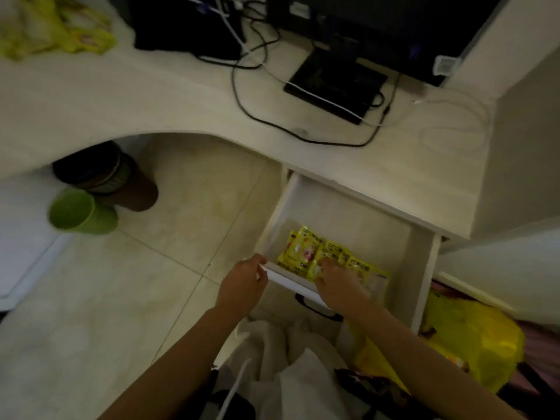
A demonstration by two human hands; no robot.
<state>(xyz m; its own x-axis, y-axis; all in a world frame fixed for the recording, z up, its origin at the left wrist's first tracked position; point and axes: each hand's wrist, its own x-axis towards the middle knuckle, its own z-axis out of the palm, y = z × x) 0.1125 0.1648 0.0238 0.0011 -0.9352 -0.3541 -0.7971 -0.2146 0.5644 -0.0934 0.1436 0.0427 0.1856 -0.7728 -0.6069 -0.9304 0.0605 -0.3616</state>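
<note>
So this is the stocking-the-drawer stage: the drawer point(424, 268) under the bench point(181, 95) is pulled right out, and a bunch of yellow packets point(298, 253) stands on edge in its near-left corner, just behind the front panel. The rest of the drawer floor behind them is bare. The left hand point(242, 283) is curled over the top edge of the drawer's front panel at its left corner, thumb on one side and fingers on the other, steadying the drawer I'd guess. The right hand point(336, 280) is reaching over the front panel into the drawer with its fingers bent down onto the packets. It looks like it's pinching the top of one, though the shot is a bit blurry there. The black handle point(318, 307) on the drawer front pokes out below that wrist. Just right of the drawer there's a big yellow bag point(472, 338), and more of the same packets point(60, 28) sit on the bench well off to the drawer's far left. Next move, imo: let go of that packet once it's seated upright, pull the right hand clear without tipping the row, then fetch another packet.
</note>
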